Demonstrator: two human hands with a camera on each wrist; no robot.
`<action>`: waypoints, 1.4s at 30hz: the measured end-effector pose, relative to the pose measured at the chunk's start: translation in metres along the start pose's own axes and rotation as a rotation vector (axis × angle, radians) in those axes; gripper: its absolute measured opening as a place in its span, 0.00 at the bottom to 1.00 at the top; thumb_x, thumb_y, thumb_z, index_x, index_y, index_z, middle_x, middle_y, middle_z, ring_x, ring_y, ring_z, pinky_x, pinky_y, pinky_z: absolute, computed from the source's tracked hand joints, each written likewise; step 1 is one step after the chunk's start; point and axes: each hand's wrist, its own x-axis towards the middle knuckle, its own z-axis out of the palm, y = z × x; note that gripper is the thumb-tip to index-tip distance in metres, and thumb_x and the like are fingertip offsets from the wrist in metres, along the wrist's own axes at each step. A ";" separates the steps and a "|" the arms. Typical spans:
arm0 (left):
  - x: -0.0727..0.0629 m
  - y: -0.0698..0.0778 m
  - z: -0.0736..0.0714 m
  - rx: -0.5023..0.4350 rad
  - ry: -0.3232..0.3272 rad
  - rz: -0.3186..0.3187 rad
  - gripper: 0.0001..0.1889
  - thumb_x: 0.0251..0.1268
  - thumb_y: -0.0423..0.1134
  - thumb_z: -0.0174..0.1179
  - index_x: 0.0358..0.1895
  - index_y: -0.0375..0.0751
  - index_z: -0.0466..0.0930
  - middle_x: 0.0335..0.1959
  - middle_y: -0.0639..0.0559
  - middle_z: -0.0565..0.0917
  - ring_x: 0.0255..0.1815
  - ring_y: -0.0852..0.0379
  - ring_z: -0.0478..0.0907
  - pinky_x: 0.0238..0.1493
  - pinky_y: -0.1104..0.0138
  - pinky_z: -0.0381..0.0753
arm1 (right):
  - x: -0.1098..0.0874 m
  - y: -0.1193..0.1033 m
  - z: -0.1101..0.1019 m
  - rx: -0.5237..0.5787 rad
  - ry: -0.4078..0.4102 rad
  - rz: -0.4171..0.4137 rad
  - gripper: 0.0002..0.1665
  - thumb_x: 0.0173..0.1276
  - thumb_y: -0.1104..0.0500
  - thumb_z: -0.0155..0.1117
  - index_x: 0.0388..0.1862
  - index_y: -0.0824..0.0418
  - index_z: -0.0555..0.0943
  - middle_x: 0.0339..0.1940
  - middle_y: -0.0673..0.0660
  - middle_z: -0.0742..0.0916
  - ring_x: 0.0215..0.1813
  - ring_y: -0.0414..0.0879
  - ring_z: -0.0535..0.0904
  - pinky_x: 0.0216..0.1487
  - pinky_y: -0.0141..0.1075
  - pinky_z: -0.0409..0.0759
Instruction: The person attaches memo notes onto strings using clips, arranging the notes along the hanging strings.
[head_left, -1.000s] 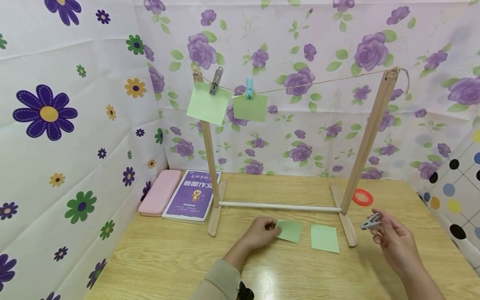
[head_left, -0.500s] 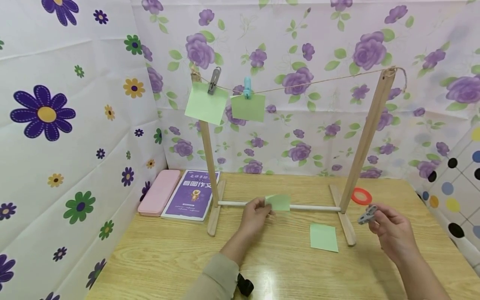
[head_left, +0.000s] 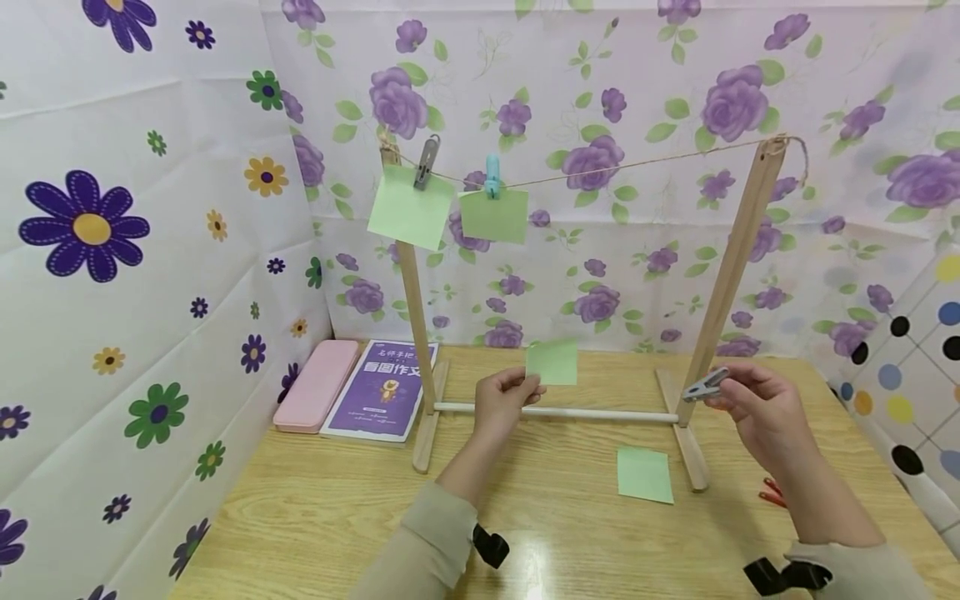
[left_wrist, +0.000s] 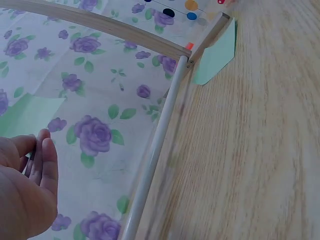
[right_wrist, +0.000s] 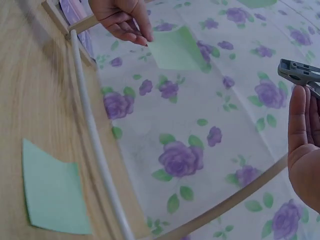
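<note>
My left hand point(head_left: 501, 398) pinches a plain green paper square point(head_left: 552, 362) by its lower left corner, holding it upright in the air just above the white crossbar point(head_left: 555, 412) of the wooden rack point(head_left: 731, 258). The paper is thin, flat and unmarked. My right hand point(head_left: 753, 408) pinches a grey metal clip point(head_left: 705, 385), its jaws pointing toward the left grip, well apart from the paper.

Below and between my two grips a second green square point(head_left: 645, 474) lies flat on the pale wood-grain bench point(head_left: 315, 508). High above the left grip, a twine line point(head_left: 637, 164) runs between the rack's posts and carries two more green squares, one under a grey clip point(head_left: 427, 162), one under a light blue clip point(head_left: 492, 177).

Left of my left grip lie a purple book point(head_left: 382, 388) with white Chinese characters too small for me to read, and a smooth pink case point(head_left: 317, 385).

The right wrist view shows the clip's ridged grey jaws point(right_wrist: 299, 71) beside my fingertips; the left wrist view shows only my fingers point(left_wrist: 45, 160) and an edge of the paper point(left_wrist: 30, 114), with the clip out of sight. The head view alone shows red clips point(head_left: 771, 492) beside my right forearm.
</note>
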 end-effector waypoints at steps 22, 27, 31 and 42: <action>0.008 0.048 0.013 -0.095 0.022 0.109 0.11 0.64 0.32 0.70 0.46 0.29 0.84 0.37 0.41 0.87 0.37 0.52 0.89 0.45 0.64 0.89 | 0.089 -0.056 0.047 -0.178 -0.122 -0.177 0.08 0.70 0.84 0.50 0.42 0.83 0.75 0.37 0.64 0.86 0.33 0.50 0.86 0.41 0.36 0.89; 0.010 0.059 0.019 -0.114 0.003 0.152 0.10 0.66 0.31 0.68 0.47 0.29 0.84 0.39 0.40 0.86 0.39 0.51 0.89 0.47 0.63 0.89 | 0.108 -0.062 0.065 -0.221 -0.121 -0.199 0.05 0.68 0.83 0.54 0.40 0.82 0.76 0.35 0.63 0.85 0.31 0.50 0.85 0.39 0.35 0.89; 0.011 0.072 0.026 -0.147 0.012 0.165 0.10 0.67 0.31 0.67 0.47 0.30 0.84 0.40 0.39 0.87 0.39 0.52 0.89 0.48 0.63 0.88 | 0.124 -0.068 0.080 -0.254 -0.145 -0.206 0.04 0.67 0.83 0.56 0.39 0.83 0.76 0.36 0.63 0.85 0.32 0.49 0.84 0.38 0.34 0.89; 0.008 0.100 0.048 -0.287 0.013 0.245 0.09 0.66 0.28 0.67 0.47 0.28 0.85 0.36 0.42 0.86 0.34 0.55 0.88 0.46 0.64 0.89 | 0.158 -0.079 0.125 -0.532 -0.157 -0.281 0.04 0.64 0.79 0.64 0.33 0.82 0.78 0.32 0.58 0.86 0.30 0.45 0.83 0.34 0.30 0.86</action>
